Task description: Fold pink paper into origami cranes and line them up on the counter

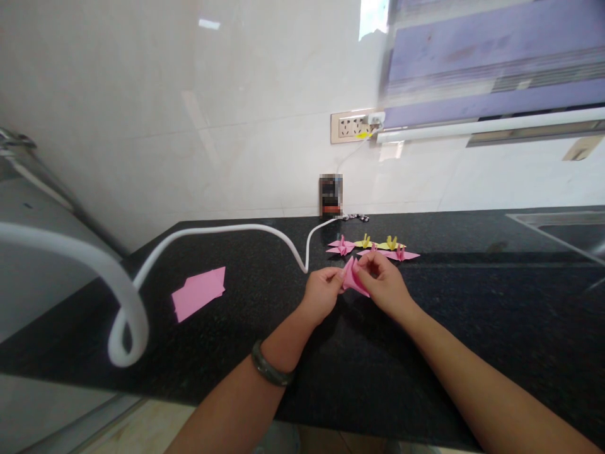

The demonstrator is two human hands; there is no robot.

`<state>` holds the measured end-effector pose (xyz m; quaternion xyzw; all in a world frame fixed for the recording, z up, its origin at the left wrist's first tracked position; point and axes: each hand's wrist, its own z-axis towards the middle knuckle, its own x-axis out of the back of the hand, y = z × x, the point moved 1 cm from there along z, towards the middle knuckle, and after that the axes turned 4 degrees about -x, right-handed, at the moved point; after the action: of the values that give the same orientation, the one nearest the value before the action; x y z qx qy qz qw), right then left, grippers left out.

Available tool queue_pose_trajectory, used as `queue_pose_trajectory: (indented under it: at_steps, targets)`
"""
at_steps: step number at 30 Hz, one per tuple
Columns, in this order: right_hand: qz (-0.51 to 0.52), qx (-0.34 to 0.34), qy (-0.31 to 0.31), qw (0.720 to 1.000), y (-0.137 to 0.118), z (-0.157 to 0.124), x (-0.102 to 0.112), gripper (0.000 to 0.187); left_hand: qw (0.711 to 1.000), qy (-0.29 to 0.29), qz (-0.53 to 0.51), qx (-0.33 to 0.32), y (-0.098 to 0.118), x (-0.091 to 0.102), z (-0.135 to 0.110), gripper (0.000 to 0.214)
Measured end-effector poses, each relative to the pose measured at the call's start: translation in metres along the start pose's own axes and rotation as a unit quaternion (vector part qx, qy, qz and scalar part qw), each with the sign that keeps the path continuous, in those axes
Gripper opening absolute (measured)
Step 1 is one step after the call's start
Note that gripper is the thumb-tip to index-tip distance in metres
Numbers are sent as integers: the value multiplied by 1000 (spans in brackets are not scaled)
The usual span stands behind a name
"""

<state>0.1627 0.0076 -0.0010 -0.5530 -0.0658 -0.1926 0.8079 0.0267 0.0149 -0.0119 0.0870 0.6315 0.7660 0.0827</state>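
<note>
A partly folded piece of pink origami paper [355, 281] is held up between both hands over the dark countertop. My left hand [322, 291] pinches its left side between thumb and fingers. On the right side, the thumb and fingers of my right hand [384, 282] grip the paper's edge. Just behind the hands, several folded paper cranes stand in two rows, with a pink crane [342, 246] at the left and a yellow crane [391, 243] among them. Part of the front row is hidden by my right hand.
Flat pink paper sheets [199, 291] lie on the black countertop [265, 340] at the left. A thick white cable [236, 228] loops across the left side. A phone-like object [331, 195] leans on the wall below a socket [352, 127]. A sink [567, 227] is at the far right.
</note>
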Motion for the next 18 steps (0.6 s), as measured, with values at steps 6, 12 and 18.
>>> queue_pose_trajectory:
  at_steps: [6, 12, 18]
  targets:
    - [-76, 64, 0, 995, -6, -1, 1, 16, 994, 7, 92, -58, 1, 2, 0, 31]
    - [-72, 90, -1, 993, -6, -1, 1, 11, 991, 22, 118, -60, 2, 2, -1, 33]
    - [-53, 127, -47, 989, -10, -4, 0, 13, 972, 51, 201, -108, 6, 6, -2, 30]
